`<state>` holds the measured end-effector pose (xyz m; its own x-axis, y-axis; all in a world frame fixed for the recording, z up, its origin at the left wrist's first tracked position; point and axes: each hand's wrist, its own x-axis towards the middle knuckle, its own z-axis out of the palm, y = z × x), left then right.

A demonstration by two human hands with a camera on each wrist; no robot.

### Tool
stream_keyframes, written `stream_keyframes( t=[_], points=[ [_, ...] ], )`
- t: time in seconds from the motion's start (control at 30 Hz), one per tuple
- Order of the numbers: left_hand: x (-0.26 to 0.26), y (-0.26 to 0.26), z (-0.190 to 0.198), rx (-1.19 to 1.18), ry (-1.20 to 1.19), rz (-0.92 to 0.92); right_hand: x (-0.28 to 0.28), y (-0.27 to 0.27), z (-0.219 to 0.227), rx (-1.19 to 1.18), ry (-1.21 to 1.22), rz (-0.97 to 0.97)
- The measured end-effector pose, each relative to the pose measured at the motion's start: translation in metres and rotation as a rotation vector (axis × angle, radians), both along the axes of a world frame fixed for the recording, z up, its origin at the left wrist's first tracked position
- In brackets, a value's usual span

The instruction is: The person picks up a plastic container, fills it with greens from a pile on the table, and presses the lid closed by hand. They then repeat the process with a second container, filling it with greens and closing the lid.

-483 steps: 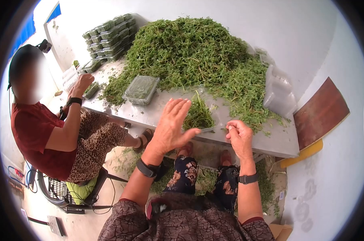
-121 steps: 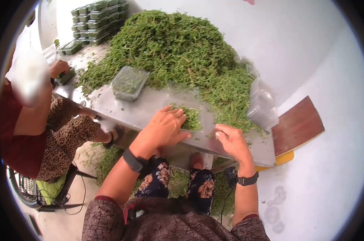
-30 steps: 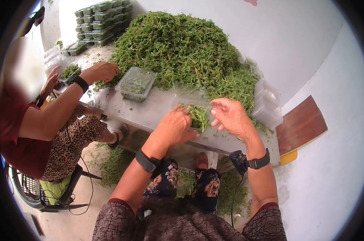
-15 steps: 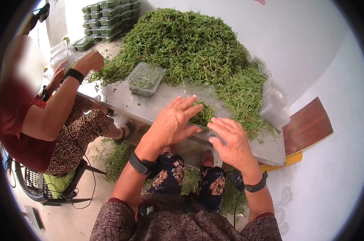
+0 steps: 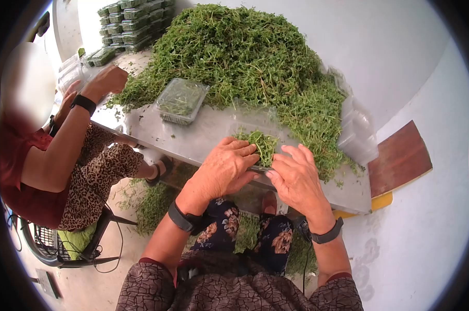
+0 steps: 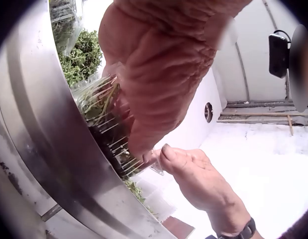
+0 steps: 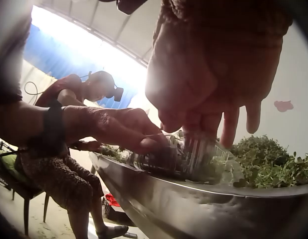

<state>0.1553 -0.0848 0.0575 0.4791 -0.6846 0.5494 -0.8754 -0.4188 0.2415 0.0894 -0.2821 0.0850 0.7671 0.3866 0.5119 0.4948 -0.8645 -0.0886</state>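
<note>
A clear plastic clamshell box (image 6: 111, 137) filled with green leafy stems (image 5: 265, 144) sits at the near table edge. Its transparent lid (image 5: 254, 115) lies back toward the big heap. My left hand (image 5: 225, 167) holds the box's left side, fingers over the greens and thumb along the front wall. At the near right corner, my right hand (image 5: 297, 179) pinches the rim between thumb and fingers, its other fingers reaching over the side. In the left wrist view, the right thumb (image 6: 175, 158) comes close to the left thumb. The hands hide much of the box.
A large heap of greens (image 5: 234, 57) covers the table's back. A closed filled box (image 5: 182, 101) stands left of centre. Stacked filled boxes (image 5: 136, 23) are at back left, nested clear boxes (image 5: 357, 132) at right. Another person (image 5: 53, 155) sits at the left.
Both hands have lowered from just above the box onto its sides. Stems that stood up loosely 16 seconds ago now lie lower in the box. The seated person's arm has shifted.
</note>
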Motion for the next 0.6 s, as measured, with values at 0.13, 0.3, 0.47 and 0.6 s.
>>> stream_keyframes(
  t=[0.13,0.3,0.47,0.6],
  points=[
    [-0.003,-0.002,0.007,0.085,0.07,0.007,0.008,0.007,0.0,-0.035,0.045,-0.011],
    [-0.001,-0.002,0.003,0.051,0.068,0.014,0.01,0.004,-0.002,-0.021,0.027,0.004],
    [-0.004,0.013,0.001,-0.064,0.173,-0.022,-0.002,-0.006,0.006,0.079,-0.004,0.049],
    [-0.009,0.018,0.001,-0.142,0.074,0.054,-0.006,-0.01,0.013,0.123,-0.055,0.02]
  ],
)
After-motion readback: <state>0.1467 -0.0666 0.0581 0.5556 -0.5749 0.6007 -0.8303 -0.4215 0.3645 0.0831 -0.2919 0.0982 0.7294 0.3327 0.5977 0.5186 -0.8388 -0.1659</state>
